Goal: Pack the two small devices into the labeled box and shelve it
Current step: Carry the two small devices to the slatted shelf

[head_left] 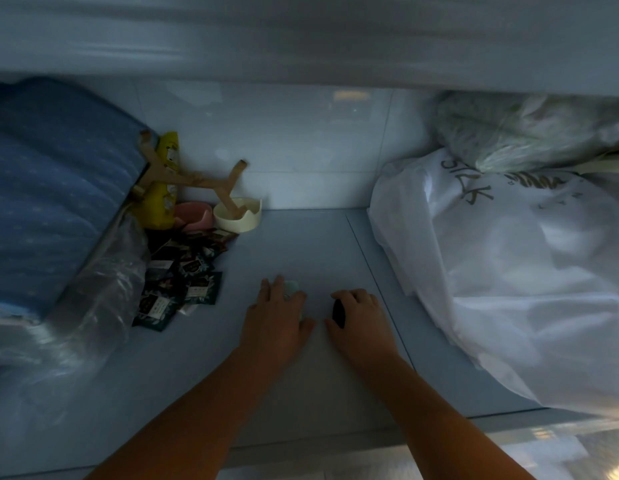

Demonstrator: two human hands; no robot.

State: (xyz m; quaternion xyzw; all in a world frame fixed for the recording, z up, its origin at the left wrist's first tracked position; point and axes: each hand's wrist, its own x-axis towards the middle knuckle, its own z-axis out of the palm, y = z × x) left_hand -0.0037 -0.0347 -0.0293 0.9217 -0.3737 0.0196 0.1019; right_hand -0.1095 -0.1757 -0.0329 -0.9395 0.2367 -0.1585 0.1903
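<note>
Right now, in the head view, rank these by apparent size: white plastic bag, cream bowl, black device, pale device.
1. white plastic bag
2. cream bowl
3. black device and pale device: both small and mostly covered, so left unranked.

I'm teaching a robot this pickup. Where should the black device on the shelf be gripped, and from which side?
Grip the black device across its narrow sides, coming from above: it lies flat on the shelf, long and slim, and the right hand curls over it that way.
</note>
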